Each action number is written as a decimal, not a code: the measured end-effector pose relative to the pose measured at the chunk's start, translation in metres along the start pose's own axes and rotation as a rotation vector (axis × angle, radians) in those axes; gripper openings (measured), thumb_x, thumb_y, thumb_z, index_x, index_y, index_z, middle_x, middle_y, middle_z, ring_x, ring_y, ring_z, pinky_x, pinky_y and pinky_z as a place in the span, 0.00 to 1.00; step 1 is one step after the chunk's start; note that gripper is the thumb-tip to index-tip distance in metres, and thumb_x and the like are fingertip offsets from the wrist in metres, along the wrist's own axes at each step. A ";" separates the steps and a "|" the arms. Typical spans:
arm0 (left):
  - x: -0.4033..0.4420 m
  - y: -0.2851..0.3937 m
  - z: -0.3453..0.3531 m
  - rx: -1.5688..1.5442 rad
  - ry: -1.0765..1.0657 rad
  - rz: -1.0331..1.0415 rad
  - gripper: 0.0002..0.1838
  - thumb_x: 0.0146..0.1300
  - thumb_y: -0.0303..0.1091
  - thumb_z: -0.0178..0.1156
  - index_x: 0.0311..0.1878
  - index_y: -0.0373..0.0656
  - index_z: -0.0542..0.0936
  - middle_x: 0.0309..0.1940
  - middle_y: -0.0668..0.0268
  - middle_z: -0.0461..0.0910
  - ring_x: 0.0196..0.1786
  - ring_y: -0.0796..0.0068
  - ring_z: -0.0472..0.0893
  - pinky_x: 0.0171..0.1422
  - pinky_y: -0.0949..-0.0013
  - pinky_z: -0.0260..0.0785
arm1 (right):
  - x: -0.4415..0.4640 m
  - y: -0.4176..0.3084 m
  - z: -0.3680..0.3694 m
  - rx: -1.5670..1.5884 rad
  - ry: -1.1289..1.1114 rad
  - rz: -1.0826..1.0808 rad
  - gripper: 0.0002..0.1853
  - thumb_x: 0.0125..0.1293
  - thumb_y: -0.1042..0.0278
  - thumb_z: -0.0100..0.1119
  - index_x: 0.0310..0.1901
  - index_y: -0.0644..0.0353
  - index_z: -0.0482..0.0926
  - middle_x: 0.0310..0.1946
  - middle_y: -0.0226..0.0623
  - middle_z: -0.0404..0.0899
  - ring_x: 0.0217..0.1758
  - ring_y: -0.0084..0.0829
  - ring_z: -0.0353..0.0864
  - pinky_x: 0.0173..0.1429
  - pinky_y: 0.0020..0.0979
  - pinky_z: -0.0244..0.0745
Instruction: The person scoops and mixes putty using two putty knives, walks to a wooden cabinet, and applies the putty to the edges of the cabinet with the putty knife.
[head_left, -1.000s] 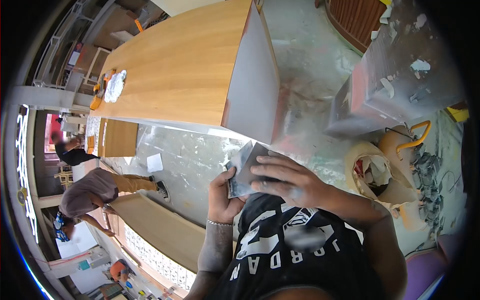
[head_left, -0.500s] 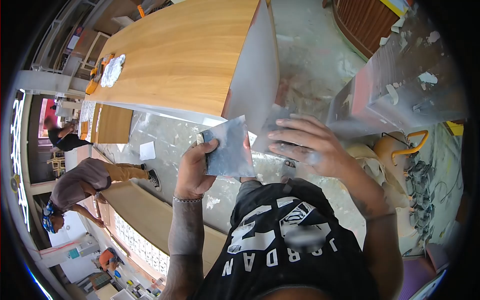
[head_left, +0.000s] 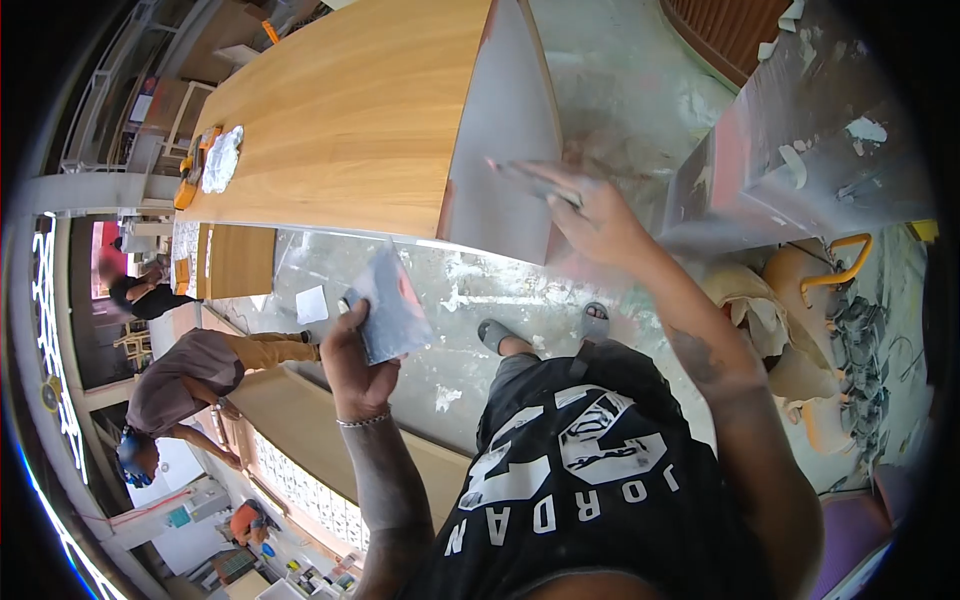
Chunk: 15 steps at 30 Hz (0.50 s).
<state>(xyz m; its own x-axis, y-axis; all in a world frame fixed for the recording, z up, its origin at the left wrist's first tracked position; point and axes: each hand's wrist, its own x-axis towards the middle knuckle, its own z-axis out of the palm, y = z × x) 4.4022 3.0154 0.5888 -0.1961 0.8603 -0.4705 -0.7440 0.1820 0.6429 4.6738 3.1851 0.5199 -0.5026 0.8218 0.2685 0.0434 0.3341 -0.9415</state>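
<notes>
A flat grey plate [head_left: 393,312] with a reddish smear is gripped in my left hand [head_left: 360,365], thumb on its edge, over the floor. Up and to the right, my right hand [head_left: 595,215] is closed round a thin dark flat blade [head_left: 530,178], seen nearly edge-on and blurred. The blade lies over or against the grey end face [head_left: 500,130] of a large wood-topped cabinet [head_left: 350,120]; contact cannot be made out.
A crumpled white sheet [head_left: 222,160] and an orange tool [head_left: 190,175] rest on the cabinet top. Lower left, a person [head_left: 185,380] bends over a long panel [head_left: 320,425]. At right stand a grey-red block [head_left: 760,170] and an open sack [head_left: 760,310].
My hands have moved apart. The left one, with its plate, went left and tipped; the right one, with its blade, went up to the cabinet's end face.
</notes>
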 end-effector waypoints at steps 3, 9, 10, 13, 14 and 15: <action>-0.007 -0.023 -0.002 0.028 0.122 -0.019 0.21 0.66 0.33 0.54 0.61 0.36 0.71 0.50 0.57 0.82 0.47 0.61 0.85 0.36 0.62 0.82 | 0.027 0.019 0.025 0.096 0.098 0.125 0.25 0.64 0.81 0.43 0.63 0.60 0.74 0.58 0.44 0.78 0.61 0.36 0.77 0.67 0.31 0.67; -0.019 -0.050 -0.010 0.028 0.144 -0.111 0.19 0.65 0.33 0.55 0.57 0.38 0.74 0.46 0.60 0.83 0.42 0.62 0.87 0.32 0.65 0.82 | 0.054 0.053 0.053 -0.007 0.257 -0.011 0.25 0.64 0.81 0.43 0.62 0.60 0.74 0.60 0.44 0.77 0.63 0.38 0.76 0.67 0.30 0.67; -0.020 -0.052 -0.009 0.019 0.210 -0.098 0.19 0.65 0.33 0.55 0.57 0.37 0.74 0.46 0.60 0.83 0.43 0.62 0.87 0.32 0.64 0.82 | 0.055 0.054 0.055 -0.003 0.258 -0.001 0.25 0.64 0.81 0.43 0.62 0.60 0.74 0.60 0.44 0.77 0.63 0.38 0.76 0.67 0.30 0.67; -0.022 -0.049 -0.017 0.006 0.259 -0.079 0.19 0.65 0.33 0.55 0.57 0.37 0.74 0.46 0.59 0.83 0.43 0.62 0.86 0.32 0.63 0.83 | 0.058 0.057 0.063 -0.009 0.275 0.002 0.26 0.62 0.82 0.44 0.62 0.60 0.74 0.60 0.44 0.77 0.64 0.39 0.76 0.68 0.30 0.66; -0.023 -0.048 -0.020 0.000 0.236 -0.072 0.19 0.65 0.33 0.55 0.57 0.37 0.74 0.46 0.59 0.84 0.43 0.62 0.86 0.32 0.63 0.83 | 0.059 0.059 0.068 0.032 0.291 -0.006 0.26 0.61 0.83 0.45 0.62 0.60 0.74 0.61 0.44 0.76 0.64 0.39 0.75 0.68 0.31 0.66; -0.023 -0.047 -0.021 0.002 0.240 -0.075 0.19 0.65 0.33 0.55 0.57 0.37 0.74 0.46 0.59 0.84 0.43 0.62 0.86 0.32 0.63 0.83 | 0.059 0.060 0.072 0.072 0.307 -0.014 0.27 0.60 0.83 0.46 0.62 0.60 0.73 0.61 0.44 0.75 0.65 0.40 0.75 0.68 0.31 0.66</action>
<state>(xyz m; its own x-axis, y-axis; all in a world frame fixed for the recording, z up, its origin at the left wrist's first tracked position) 4.4288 2.9773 0.5565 -0.2865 0.7064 -0.6472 -0.7609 0.2427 0.6017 4.5846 3.2202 0.4646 -0.2184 0.9220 0.3198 -0.0283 0.3216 -0.9465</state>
